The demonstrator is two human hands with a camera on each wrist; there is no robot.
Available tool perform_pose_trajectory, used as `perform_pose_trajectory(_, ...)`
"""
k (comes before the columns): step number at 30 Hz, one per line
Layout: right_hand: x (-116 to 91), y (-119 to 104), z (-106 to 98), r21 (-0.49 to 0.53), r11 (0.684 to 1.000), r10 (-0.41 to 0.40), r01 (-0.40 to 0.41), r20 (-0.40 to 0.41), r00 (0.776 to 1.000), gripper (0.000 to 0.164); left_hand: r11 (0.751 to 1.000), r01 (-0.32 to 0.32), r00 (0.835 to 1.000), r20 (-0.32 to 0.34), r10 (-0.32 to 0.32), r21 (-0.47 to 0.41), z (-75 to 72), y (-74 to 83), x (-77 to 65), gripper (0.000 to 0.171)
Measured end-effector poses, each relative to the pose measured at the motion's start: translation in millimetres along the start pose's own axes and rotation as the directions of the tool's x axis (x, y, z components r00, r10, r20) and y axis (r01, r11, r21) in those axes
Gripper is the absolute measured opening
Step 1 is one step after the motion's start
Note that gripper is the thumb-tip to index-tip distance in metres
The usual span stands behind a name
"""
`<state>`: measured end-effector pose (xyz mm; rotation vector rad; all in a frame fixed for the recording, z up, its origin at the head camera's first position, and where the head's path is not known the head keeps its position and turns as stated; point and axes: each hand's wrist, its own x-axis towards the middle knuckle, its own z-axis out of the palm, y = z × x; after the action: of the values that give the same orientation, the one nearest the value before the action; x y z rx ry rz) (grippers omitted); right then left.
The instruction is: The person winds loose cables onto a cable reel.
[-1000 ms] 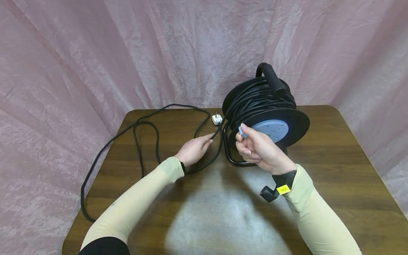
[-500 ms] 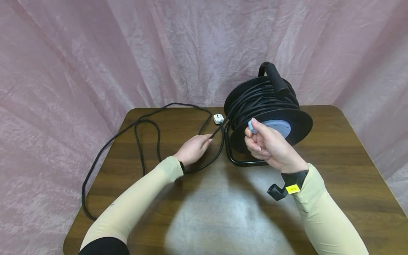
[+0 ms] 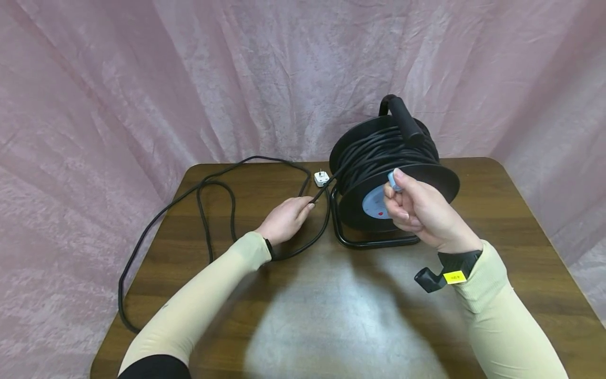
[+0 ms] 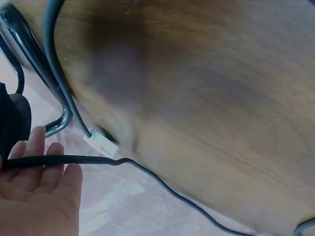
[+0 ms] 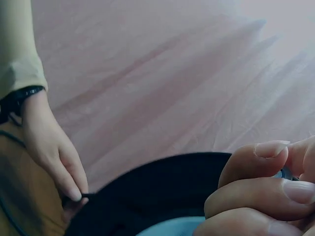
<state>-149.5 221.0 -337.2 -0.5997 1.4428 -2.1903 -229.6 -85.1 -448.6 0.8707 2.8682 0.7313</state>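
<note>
A black cable reel (image 3: 349, 208) stands at the back right of the table on a tubular frame, with cable wound thickly around its drum. My right hand (image 3: 423, 213) pinches the small light-blue crank knob (image 3: 393, 182) in front of the reel's flange, thumb on top, the other fingers curled. To the left of the reel, my left hand (image 3: 286, 217) holds the black cable (image 3: 325, 186) between thumb and fingers. In the left wrist view the cable (image 4: 88, 160) runs across the fingers (image 4: 35, 142). The right wrist view shows the curled right fingers (image 5: 251, 196) close up.
A white plug (image 3: 321, 179) lies by the table's back edge, beside the reel. Loose cable (image 3: 142, 247) loops over the left side of the wooden table (image 3: 331, 316) and its left edge. A pink curtain (image 3: 265, 79) hangs behind.
My right hand has moved right and slightly up with the crank knob, and the reel's blue-grey centre panel shows a different part. My left hand stays nearly in place on the cable.
</note>
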Motion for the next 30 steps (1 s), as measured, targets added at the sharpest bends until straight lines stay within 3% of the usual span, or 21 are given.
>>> perform_pose_trajectory(6, -6.0, -5.9, -5.9, -0.058, 0.998, -0.004, 0.002, -0.035, 0.999, 0.039, 1.0, -0.018, 1.0, -0.015, 0.018, 0.0, -0.6, 0.8, 1.6, 0.037)
perform_pose_trajectory(14, -13.9, -11.0, -15.4, -0.048, 0.999, -0.018, 0.014, -0.074, 0.997, 0.039, 0.999, -0.032, 0.999, -0.038, 0.033, 0.001, -0.3, 3.0, 2.2, 0.036)
perform_pose_trajectory(25, -22.7, -13.5, -23.3, -0.21, 0.977, -0.004, -0.032, -0.167, 0.986, 0.04, 0.999, -0.031, 0.998, -0.054, 0.032, 0.003, 1.1, 6.1, 3.9, 0.031)
perform_pose_trajectory(30, -26.1, -14.3, -26.7, -0.207, 0.978, -0.008, -0.029, -0.174, 0.985, 0.04, 1.0, -0.017, 0.999, -0.048, 0.017, -0.013, 1.9, 6.6, 4.6, 0.028)
